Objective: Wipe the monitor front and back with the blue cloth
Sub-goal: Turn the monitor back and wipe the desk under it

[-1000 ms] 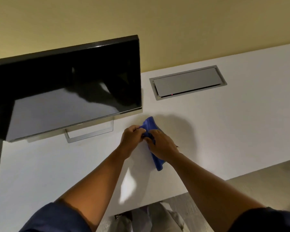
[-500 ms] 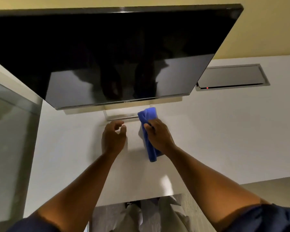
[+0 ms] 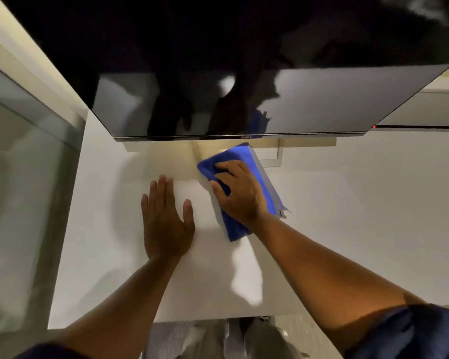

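So right hand [image 3: 240,194] is holding the folded blue microfibre cloth [image 3: 246,161], thumb and fingers curled into it, and the cloth sits on the white desk [image 3: 347,216] just in front of the black glossy flat-screen monitor [image 3: 309,99]. Top corner of the cloth is right under the monitor's bottom bezel, near the silver rectangular stand base [image 3: 275,158], prob overlapping it a bit but can't say for sure. Cloth isn't touching the screen itself. Left hand [image 3: 166,224] is spread flat, palm down on the desk w/ fingers straight, just beside the cloth, holding nothing. Screen is off and tilted over the desk, you can see both arms and a bit of blue reflected in it. Far right behind the monitor there's a grey recessed desk panel [image 3: 425,110] w/ a tiny red light [image 3: 374,126]. Dark blue sleeves [image 3: 412,332] at the bottom.
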Action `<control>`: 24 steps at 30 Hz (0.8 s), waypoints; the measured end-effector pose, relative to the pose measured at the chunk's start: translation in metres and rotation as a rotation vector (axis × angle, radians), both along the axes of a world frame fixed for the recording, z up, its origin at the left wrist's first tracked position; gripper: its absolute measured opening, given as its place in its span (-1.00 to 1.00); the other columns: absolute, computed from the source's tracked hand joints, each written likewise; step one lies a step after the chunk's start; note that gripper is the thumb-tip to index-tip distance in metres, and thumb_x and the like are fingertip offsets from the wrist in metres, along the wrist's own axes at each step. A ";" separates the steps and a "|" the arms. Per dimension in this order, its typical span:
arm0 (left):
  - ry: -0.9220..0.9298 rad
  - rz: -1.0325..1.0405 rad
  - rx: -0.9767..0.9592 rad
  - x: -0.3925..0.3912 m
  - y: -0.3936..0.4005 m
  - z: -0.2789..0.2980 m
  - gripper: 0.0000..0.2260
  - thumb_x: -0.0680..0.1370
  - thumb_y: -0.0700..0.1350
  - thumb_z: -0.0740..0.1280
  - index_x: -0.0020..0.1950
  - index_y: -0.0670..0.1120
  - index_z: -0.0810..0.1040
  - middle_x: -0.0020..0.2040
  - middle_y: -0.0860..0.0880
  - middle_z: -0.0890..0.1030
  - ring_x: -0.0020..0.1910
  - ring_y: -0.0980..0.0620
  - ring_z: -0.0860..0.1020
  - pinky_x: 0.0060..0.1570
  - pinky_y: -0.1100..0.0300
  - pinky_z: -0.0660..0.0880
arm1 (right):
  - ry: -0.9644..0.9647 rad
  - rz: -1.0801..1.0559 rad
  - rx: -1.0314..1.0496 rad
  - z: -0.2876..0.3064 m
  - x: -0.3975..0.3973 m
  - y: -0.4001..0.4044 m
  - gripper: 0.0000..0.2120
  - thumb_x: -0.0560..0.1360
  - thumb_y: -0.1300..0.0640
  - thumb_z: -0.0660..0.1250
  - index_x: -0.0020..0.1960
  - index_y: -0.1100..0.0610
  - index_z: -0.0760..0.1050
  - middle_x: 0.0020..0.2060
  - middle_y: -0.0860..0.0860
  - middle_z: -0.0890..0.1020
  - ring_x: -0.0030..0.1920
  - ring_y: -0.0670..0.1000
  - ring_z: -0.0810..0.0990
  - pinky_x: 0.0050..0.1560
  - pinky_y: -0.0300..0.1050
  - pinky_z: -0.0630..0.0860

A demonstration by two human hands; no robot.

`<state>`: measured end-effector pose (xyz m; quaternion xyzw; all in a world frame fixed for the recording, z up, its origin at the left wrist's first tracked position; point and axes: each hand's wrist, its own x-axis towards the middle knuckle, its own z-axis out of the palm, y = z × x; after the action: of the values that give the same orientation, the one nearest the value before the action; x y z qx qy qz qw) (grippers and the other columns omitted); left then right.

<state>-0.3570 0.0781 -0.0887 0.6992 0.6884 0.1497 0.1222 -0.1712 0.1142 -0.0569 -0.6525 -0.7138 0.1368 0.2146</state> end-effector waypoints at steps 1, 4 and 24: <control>0.008 0.003 0.013 0.001 0.004 0.004 -0.42 0.64 0.17 0.03 0.60 -0.08 0.13 0.60 -0.05 0.17 0.59 -0.03 0.10 0.56 -0.03 0.03 | -0.031 0.012 0.017 0.003 -0.002 0.000 -0.75 0.58 -0.04 0.24 0.09 0.05 0.60 0.17 -0.07 0.58 0.18 -0.04 0.48 0.27 -0.11 0.41; 0.012 0.083 -0.052 -0.007 -0.004 -0.026 -0.42 0.64 0.17 0.04 0.60 -0.08 0.14 0.60 -0.05 0.18 0.59 -0.04 0.11 0.56 -0.06 0.06 | -0.041 0.089 0.011 -0.027 -0.025 0.003 -0.76 0.55 0.03 0.29 0.12 0.11 0.61 0.16 0.00 0.62 0.22 0.04 0.52 0.32 0.00 0.41; 0.095 0.052 0.018 -0.004 -0.006 -0.033 -0.43 0.63 0.16 0.04 0.59 -0.08 0.21 0.59 -0.06 0.18 0.58 -0.05 0.12 0.54 -0.09 0.12 | 0.069 -0.066 0.069 -0.039 -0.057 0.025 -0.87 0.53 0.19 0.32 0.03 0.18 0.61 -0.13 0.07 0.57 -0.10 0.05 0.48 0.03 -0.04 0.45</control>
<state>-0.3607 0.0724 -0.1219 0.6884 0.7100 0.1256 0.0789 -0.2280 0.1392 -0.0957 -0.6627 -0.6883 0.1274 0.2660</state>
